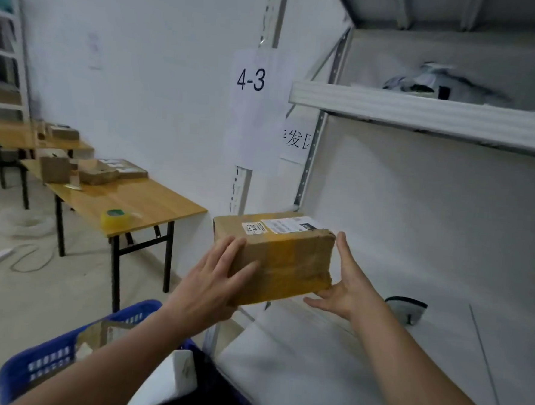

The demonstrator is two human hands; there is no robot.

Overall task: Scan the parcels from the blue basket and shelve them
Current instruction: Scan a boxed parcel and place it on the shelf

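Note:
A brown cardboard parcel wrapped in yellowish tape, with white labels on top, sits at the left front end of a white shelf board. My left hand lies flat against its near left side, fingers straight. My right hand supports the right end, thumb up along the side and fingers straight under the bottom corner. The blue basket stands low at the left, holding a brown packet and a white packet.
A sheet marked 4-3 hangs on the shelf upright. The shelf above carries a grey bag. A grey pouch lies on the same board. Wooden tables with cardboard boxes and a yellow tape roll stand left.

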